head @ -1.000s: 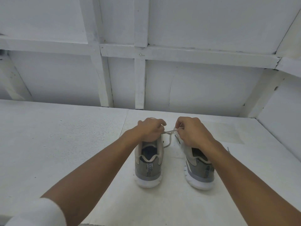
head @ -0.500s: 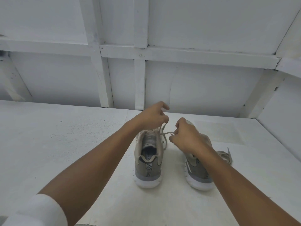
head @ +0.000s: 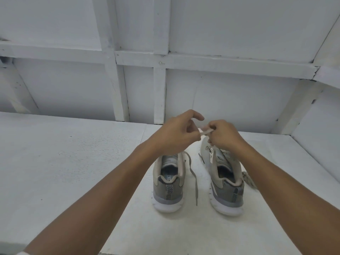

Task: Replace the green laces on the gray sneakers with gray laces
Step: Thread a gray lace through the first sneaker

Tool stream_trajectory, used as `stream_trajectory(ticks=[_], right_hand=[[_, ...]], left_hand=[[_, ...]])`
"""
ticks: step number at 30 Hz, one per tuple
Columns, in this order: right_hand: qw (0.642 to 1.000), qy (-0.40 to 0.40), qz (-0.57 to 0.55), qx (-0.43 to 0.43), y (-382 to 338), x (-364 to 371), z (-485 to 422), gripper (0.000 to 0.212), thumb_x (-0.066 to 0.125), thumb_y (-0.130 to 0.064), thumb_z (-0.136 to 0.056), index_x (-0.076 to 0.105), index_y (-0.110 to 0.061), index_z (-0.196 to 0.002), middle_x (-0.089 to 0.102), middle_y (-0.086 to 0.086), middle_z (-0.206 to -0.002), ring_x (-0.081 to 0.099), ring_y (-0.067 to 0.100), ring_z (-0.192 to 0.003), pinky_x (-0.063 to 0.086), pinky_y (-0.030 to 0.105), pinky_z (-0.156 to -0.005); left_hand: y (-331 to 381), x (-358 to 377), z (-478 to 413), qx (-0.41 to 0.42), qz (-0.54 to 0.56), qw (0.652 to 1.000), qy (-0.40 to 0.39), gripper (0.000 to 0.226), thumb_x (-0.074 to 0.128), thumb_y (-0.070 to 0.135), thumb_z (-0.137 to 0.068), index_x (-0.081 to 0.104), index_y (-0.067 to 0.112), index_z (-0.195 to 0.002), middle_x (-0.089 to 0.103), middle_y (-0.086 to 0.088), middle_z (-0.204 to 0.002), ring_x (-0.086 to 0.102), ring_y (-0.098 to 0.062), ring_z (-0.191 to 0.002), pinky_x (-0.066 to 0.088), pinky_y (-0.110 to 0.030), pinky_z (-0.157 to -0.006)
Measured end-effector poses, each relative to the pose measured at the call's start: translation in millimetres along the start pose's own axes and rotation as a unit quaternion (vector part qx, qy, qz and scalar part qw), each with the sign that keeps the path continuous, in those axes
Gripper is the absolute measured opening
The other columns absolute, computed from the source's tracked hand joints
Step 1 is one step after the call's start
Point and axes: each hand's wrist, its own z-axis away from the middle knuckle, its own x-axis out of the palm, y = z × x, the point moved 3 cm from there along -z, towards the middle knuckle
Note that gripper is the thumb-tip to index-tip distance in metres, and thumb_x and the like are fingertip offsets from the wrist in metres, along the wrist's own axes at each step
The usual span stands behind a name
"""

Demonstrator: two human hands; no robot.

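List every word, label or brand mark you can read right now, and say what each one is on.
"RY FO": part of the insole label inside the left sneaker; the heel collar cuts off the rest.
White tag on the right sneaker: dark marks, too small to read.
Small mark on the right sneaker's heel: too blurred to read.
No other text shows.

Bare left hand (head: 176,133), bare right hand (head: 223,135), uncovered forearms (head: 110,181), perhaps a white sleeve edge (head: 21,253) (left arm).

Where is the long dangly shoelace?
In the head view, just right of centre, the shoelace lies on the table between the left sneaker and the right sneaker.
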Motion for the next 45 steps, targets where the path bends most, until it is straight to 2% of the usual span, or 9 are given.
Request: stream_trajectory(ticks=[3, 7, 12, 16, 24, 28, 38, 42, 45], right_hand=[[0.992, -0.004, 0.125, 0.000, 1, -7, -7, 0.054, 0.027, -0.056, -0.099, 0.054, -0.016, -0.074, 0.051, 0.016, -0.096, 0.052, 0.030, -0.075, 0.041, 0.032, -0.064], [0.969, -0.017, 0.248, 0.020, -4, -13, -9, 0.060, 0.010, -0.058, -0.099, 0.055, -0.021, -0.112, 0.059, 0.010, -0.114, 0.056, 0.034, -0.104, 0.043, 0.041, -0.083], [0.995, -0.025, 0.061, -0.072, -7, -7, -12, 0.026, 0.049, -0.030, -0.099, 0.055, -0.012, -0.083, 0.058, -0.004, -0.079, 0.053, 0.020, -0.075, 0.038, 0.023, -0.057], [0.994, -0.042, -0.007, -0.098, -14, 6, -6, 0.019, 0.069, -0.025, -0.089, 0.062, -0.009, -0.080, 0.059, 0.000, -0.065, 0.056, 0.007, -0.049, 0.042, 0.016, -0.047], [0.982, -0.125, -0.097, -0.103, -24, 36, -1, 0.026, 0.052, 0.005, -0.090, 0.068, -0.016, -0.088, 0.072, 0.003, -0.091, 0.072, 0.008, -0.076, 0.057, 0.023, -0.076], [0.982, -0.107, -0.124, -0.098, -27, 55, 7, 0.027, 0.046, 0.002, -0.091, 0.068, -0.012, -0.087, 0.072, 0.005, -0.082, 0.069, 0.004, -0.069, 0.053, 0.017, -0.066], [0.993, -0.073, 0.084, -0.042, -15, 45, -1, 0.020, 0.051, -0.005, -0.088, 0.067, -0.017, -0.091, 0.067, 0.001, -0.098, 0.060, 0.014, -0.075, 0.042, 0.017, -0.055], [0.949, -0.197, 0.245, 0.013, -17, 47, 20, 0.006, 0.061, -0.002, -0.087, 0.065, -0.005, -0.084, 0.067, 0.010, -0.087, 0.069, 0.019, -0.069, 0.057, 0.029, -0.056], [0.902, -0.258, 0.347, -0.011, -17, 63, 47, 0.018, 0.054, 0.000, -0.090, 0.053, -0.006, -0.073, 0.058, 0.009, -0.085, 0.069, 0.021, -0.071, 0.045, 0.020, -0.047]], left_hand=[[-8, 6, 11, -0.013, 0.004, 1.000, 0.003, 0.035, 0.060, 0.021, -0.092, 0.050, 0.028, -0.125, 0.069, 0.009, -0.088, 0.059, 0.001, -0.072, 0.045, -0.019, -0.066], [-28, 12, 22, -0.052, 0.032, 0.998, 0.031, 0.033, 0.061, 0.026, -0.092, 0.052, 0.029, -0.124, 0.068, 0.014, -0.092, 0.062, 0.000, -0.086, 0.050, -0.021, -0.075], [-80, -1, 38, -0.183, 0.025, 0.952, 0.243, 0.016, 0.058, 0.026, -0.092, 0.062, 0.025, -0.108, 0.063, 0.011, -0.097, 0.060, -0.005, -0.089, 0.043, -0.019, -0.069], [-113, 12, 53, -0.245, 0.028, 0.939, 0.241, 0.017, 0.063, 0.037, -0.090, 0.062, 0.023, -0.099, 0.060, 0.013, -0.089, 0.058, -0.007, -0.088, 0.039, -0.017, -0.064], [-129, 32, 56, -0.246, 0.058, 0.929, 0.271, 0.030, 0.057, 0.051, -0.090, 0.071, 0.026, -0.100, 0.070, 0.010, -0.093, 0.062, -0.003, -0.083, 0.045, -0.017, -0.066], [-130, 40, 56, -0.250, 0.062, 0.920, 0.294, 0.032, 0.055, 0.050, -0.092, 0.071, 0.026, -0.106, 0.070, 0.010, -0.095, 0.062, -0.002, -0.083, 0.043, -0.014, -0.064], [-135, 42, 58, -0.244, 0.074, 0.920, 0.299, 0.035, 0.053, 0.051, -0.093, 0.070, 0.026, -0.110, 0.071, 0.009, -0.099, 0.063, -0.004, -0.088, 0.046, -0.019, -0.070], [-137, 42, 58, -0.246, 0.080, 0.919, 0.297, 0.032, 0.054, 0.050, -0.093, 0.070, 0.027, -0.109, 0.071, 0.009, -0.099, 0.063, -0.001, -0.086, 0.045, -0.016, -0.069], [-137, 43, 58, -0.243, 0.079, 0.920, 0.297, 0.033, 0.054, 0.050, -0.093, 0.070, 0.027, -0.109, 0.071, 0.009, -0.099, 0.062, 0.000, -0.086, 0.045, -0.016, -0.070]])
